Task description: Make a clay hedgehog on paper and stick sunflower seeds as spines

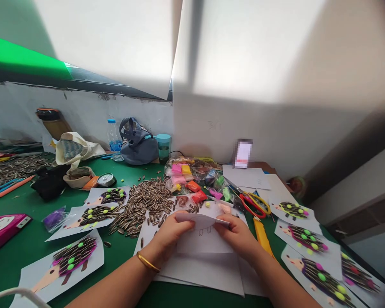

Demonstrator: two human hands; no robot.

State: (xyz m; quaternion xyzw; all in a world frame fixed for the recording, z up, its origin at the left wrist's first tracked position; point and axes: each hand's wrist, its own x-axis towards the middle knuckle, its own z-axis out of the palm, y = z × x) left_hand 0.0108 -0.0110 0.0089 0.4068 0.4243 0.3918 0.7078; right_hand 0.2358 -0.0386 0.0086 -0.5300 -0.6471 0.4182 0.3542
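Paper (205, 223) bearing drawn lines bows between left hand (173, 232) and right hand (236, 234), each grip pinching an edge, over white sheets (208, 273) on the tabletop (168, 296), near striped seeds (149, 194). Bending seems in hand; flattening would call for even release.

Smooth matt paper sheet (195, 244), glossy metal bangle (147, 262).

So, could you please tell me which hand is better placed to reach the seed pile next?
Probably the left hand: it is nearer the seed pile, though it and the right hand both hold the paper sheet.
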